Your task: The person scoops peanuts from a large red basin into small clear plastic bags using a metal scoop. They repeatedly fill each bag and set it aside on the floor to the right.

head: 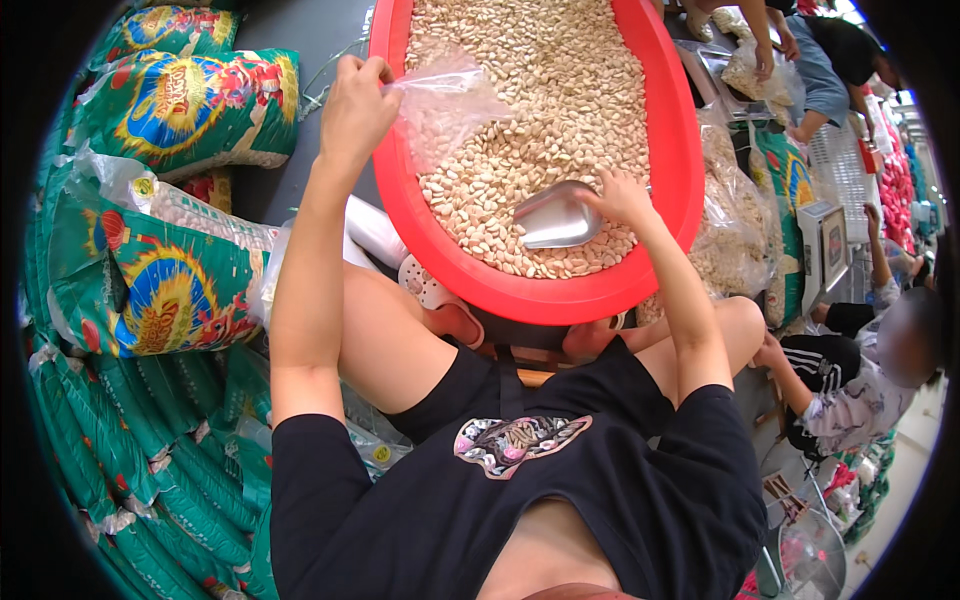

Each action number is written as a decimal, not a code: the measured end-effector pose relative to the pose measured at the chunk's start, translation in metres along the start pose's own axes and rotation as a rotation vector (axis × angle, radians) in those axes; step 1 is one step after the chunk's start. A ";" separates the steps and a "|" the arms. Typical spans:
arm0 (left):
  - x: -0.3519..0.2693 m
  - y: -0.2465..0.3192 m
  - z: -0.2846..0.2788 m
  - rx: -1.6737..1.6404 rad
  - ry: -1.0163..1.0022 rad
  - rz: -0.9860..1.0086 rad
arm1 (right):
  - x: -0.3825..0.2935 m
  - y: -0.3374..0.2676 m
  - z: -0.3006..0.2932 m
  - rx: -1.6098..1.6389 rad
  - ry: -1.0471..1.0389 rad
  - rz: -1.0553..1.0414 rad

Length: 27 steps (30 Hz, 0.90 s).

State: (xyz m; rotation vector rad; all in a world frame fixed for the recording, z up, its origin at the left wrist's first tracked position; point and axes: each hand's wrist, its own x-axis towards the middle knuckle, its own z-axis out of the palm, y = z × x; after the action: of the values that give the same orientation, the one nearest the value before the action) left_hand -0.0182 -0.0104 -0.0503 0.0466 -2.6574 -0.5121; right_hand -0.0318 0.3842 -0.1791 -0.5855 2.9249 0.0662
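A large red plastic tub [679, 150] filled with pale flat beans or seeds [555, 97] lies before me. My left hand [361, 101], above the tub's left rim, pinches the edge of a clear plastic bag [450, 97], which spreads over the beans and looks empty. My right hand [622, 196] is at a metal scoop [559, 216] near the tub's close end, fingers around its rear end. The scoop rests among the beans, its mouth towards the left. Its handle is mostly hidden by the hand.
Large green printed sacks [187, 112] stand at the left, with stacked green packs [135, 450] below. At the right are clear bags of pale goods [731, 210], a weighing scale [823, 251] and a seated person [862, 367]. Another person [832, 60] bends at the upper right.
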 end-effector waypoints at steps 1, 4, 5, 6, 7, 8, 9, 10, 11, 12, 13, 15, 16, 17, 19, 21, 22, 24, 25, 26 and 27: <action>0.003 -0.001 0.001 0.038 0.035 0.101 | -0.007 0.000 0.004 -0.048 -0.081 -0.037; 0.007 0.020 0.002 -0.182 -0.177 -0.150 | -0.003 0.005 0.015 -0.101 -0.205 -0.083; 0.008 0.024 0.003 -0.214 -0.165 -0.151 | 0.005 0.010 0.019 -0.057 -0.171 -0.053; 0.008 0.025 0.005 -0.244 -0.155 -0.151 | 0.012 0.011 0.022 -0.011 -0.139 -0.022; 0.009 0.025 0.007 -0.273 -0.140 -0.157 | 0.021 0.006 0.002 0.019 -0.062 -0.023; 0.010 0.024 0.009 -0.292 -0.114 -0.105 | 0.035 0.003 -0.002 -0.008 0.203 -0.041; 0.010 0.026 0.014 -0.318 -0.098 -0.045 | 0.046 0.001 -0.001 -0.035 0.464 -0.045; 0.013 0.030 0.014 -0.339 -0.071 0.021 | 0.060 -0.003 0.003 -0.053 0.491 -0.043; 0.014 0.027 0.020 -0.299 -0.039 0.190 | 0.072 -0.012 0.012 -0.071 0.518 -0.041; 0.015 0.019 0.030 -0.254 -0.006 0.359 | 0.082 -0.024 0.022 -0.088 0.547 -0.040; 0.014 0.013 0.035 -0.204 0.027 0.524 | 0.074 -0.043 0.032 0.050 0.515 -0.107; 0.013 0.020 0.034 -0.168 -0.009 0.455 | 0.061 -0.069 0.068 0.029 0.278 -0.076; 0.010 0.020 0.032 -0.146 -0.043 0.372 | 0.047 -0.080 0.073 0.072 0.186 -0.109; 0.009 0.022 0.034 -0.134 -0.078 0.302 | 0.028 -0.083 0.089 0.090 0.313 -0.152; 0.006 0.021 0.035 -0.051 -0.127 0.234 | 0.001 -0.087 0.081 0.194 0.100 -0.154; 0.001 0.025 0.040 0.021 -0.194 0.192 | -0.002 -0.077 0.075 0.295 -0.222 -0.089; -0.003 0.030 0.042 0.052 -0.237 0.188 | -0.005 -0.071 0.071 0.349 -0.305 -0.058; -0.008 0.032 0.052 0.194 -0.465 0.145 | -0.010 -0.058 0.063 0.457 -0.467 0.003; -0.012 0.032 0.058 0.174 -0.469 0.168 | -0.008 -0.047 0.058 0.508 -0.560 0.015; -0.017 0.031 0.064 0.154 -0.474 0.191 | -0.010 -0.038 0.053 0.584 -0.604 0.026; -0.021 0.031 0.070 0.132 -0.479 0.212 | -0.013 -0.028 0.047 0.657 -0.651 0.036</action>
State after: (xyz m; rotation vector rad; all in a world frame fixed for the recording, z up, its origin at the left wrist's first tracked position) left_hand -0.0269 0.0448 -0.1062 -0.3568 -3.1076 -0.3041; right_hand -0.0021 0.3667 -0.2237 -0.3140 2.1372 -0.5642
